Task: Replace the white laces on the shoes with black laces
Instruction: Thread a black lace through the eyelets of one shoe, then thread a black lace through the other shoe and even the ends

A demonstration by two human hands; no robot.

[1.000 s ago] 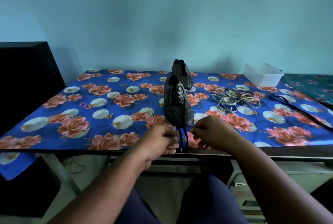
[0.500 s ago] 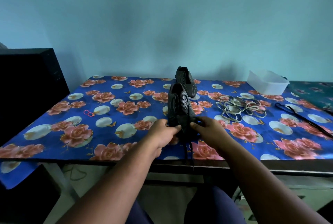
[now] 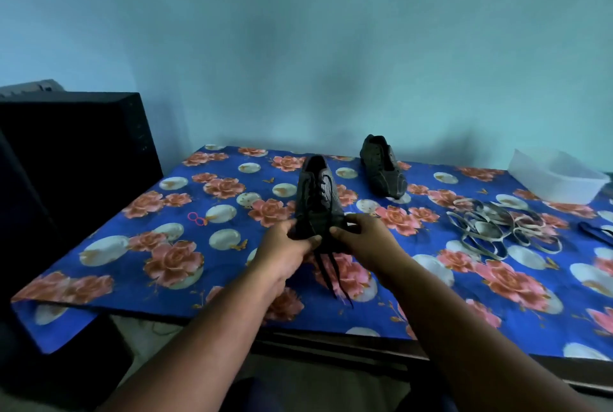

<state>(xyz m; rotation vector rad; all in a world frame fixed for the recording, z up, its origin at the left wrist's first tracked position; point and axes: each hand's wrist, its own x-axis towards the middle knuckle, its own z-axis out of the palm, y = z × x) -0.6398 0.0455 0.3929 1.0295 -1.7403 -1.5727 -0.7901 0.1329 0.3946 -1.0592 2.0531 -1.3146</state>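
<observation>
Table (image 3: 109, 282) near edge runs just below both forearms; bare floral cloth lies left of the near shoe (image 3: 319, 204). Left hand (image 3: 286, 249) and right hand (image 3: 365, 239) grip its toe end, fingers curled. Black laces (image 3: 331, 274) trail toward the edge. Second shoe (image 3: 381, 166) stands behind; white laces (image 3: 497, 229) lie well right.

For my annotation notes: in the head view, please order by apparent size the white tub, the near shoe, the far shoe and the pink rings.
1. near shoe
2. white tub, though partly cut off by the frame edge
3. far shoe, smaller partly through distance
4. pink rings
</observation>
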